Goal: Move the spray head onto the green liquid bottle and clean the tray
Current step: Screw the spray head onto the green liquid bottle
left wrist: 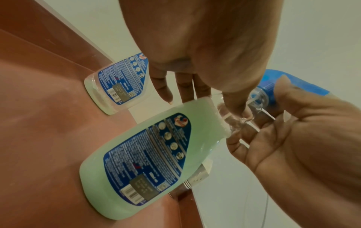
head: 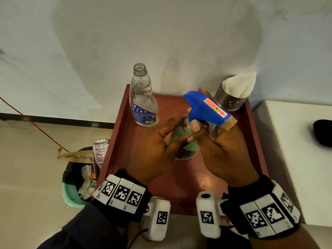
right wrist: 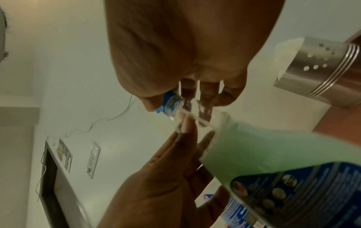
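Now: spray head at the green bottle's neck

Blue plastic spray head (head: 206, 108) with an orange sticker and a yellowish nozzle tip sits above the neck of the clear plastic bottle of pale green liquid (left wrist: 144, 155), dip tube running into the neck. Whether it's screwed on, can't tell. Bottle stands on the reddish-brown tray (head: 183, 178), mid-tray, blue label facing the person. Right hand (head: 221, 150) grips the spray head, thumb at its collar, fingers curled behind. Left hand (head: 158, 146) holds the bottle's neck with thumb and fingertips, remaining fingers relaxed. Empty clear plastic bottle (head: 142, 97), uncapped, stands at the tray's far left. Perforated steel cup (head: 229, 99) with white paper tissue (head: 239, 85) sits at the far right corner. Green bin (head: 77, 184) with rubbish on the floor, left of the tray.
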A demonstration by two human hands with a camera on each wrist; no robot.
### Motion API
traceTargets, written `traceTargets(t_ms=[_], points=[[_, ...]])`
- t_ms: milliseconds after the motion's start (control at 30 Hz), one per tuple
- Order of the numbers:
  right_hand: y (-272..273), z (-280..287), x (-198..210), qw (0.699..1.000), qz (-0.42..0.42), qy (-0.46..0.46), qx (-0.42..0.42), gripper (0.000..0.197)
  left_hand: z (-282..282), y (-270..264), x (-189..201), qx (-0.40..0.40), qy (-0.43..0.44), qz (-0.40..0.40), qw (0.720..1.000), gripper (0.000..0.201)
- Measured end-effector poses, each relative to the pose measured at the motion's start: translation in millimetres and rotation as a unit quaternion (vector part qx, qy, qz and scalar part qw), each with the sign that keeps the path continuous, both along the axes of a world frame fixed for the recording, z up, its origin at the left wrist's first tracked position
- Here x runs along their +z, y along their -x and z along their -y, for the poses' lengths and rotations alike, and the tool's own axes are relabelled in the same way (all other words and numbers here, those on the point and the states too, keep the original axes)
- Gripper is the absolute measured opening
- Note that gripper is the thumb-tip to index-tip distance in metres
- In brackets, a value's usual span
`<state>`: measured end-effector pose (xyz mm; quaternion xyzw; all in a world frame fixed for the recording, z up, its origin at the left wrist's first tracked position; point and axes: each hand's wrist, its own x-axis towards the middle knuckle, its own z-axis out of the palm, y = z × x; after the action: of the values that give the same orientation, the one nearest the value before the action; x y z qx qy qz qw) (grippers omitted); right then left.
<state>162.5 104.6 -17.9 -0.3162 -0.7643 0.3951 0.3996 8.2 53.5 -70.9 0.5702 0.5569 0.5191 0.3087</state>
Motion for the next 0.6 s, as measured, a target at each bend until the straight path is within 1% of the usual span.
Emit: traceTargets(t_ms=[33,67,133,200,267,300,367,433,467,533,600], points=[[-2.0,-1.7,1.3,1.000,0.004,-0.003,0.013,0.014,-0.7,1.1,-0.8,-0.002,-0.002,0.008,1.000,0.054],[-2.8,-2.3,0.6,1.000,0.010,-0.011,0.005,0.018,-1.0,1.9,-2.1,-0.004,-0.003,0.013,1.000,0.054],[0.9,0.1,-3.0,0.999,0.015,-0.028,-0.043,0.019,-1.0,2.5,-3.9,0.002,-0.004,0.007,1.000,0.054],[7.8,6.0,-8.1,0.993,0.038,-0.053,-0.100,0.025,0.2,2.0,-4.1,0.007,0.002,-0.010,1.000,0.053],[11.1,8.3,-11.0,0.989,0.050,-0.061,-0.128,0.028,1.9,1.7,-2.4,0.007,0.004,-0.024,1.000,0.052],[10.8,8.0,-10.1,0.990,0.047,-0.055,-0.122,0.028,2.3,2.0,-1.2,0.008,0.003,-0.023,1.000,0.052],[6.1,4.9,-5.4,0.996,0.039,-0.029,-0.073,0.023,1.8,3.1,1.0,0.008,-0.003,-0.011,1.000,0.052],[1.7,1.9,0.1,0.998,0.042,-0.022,-0.034,0.017,0.3,5.1,0.7,0.004,-0.002,-0.003,1.000,0.053],[0.5,1.0,0.3,0.998,0.042,-0.027,-0.035,0.015,0.0,6.0,-0.1,0.003,0.002,-0.005,1.000,0.054],[2.9,2.5,-2.2,0.996,0.041,-0.039,-0.064,0.014,0.3,6.8,-2.2,0.007,0.008,-0.015,1.000,0.054],[8.9,7.3,-7.7,0.992,0.044,-0.053,-0.107,0.020,1.9,6.3,-3.5,0.015,0.006,-0.026,1.000,0.053]])
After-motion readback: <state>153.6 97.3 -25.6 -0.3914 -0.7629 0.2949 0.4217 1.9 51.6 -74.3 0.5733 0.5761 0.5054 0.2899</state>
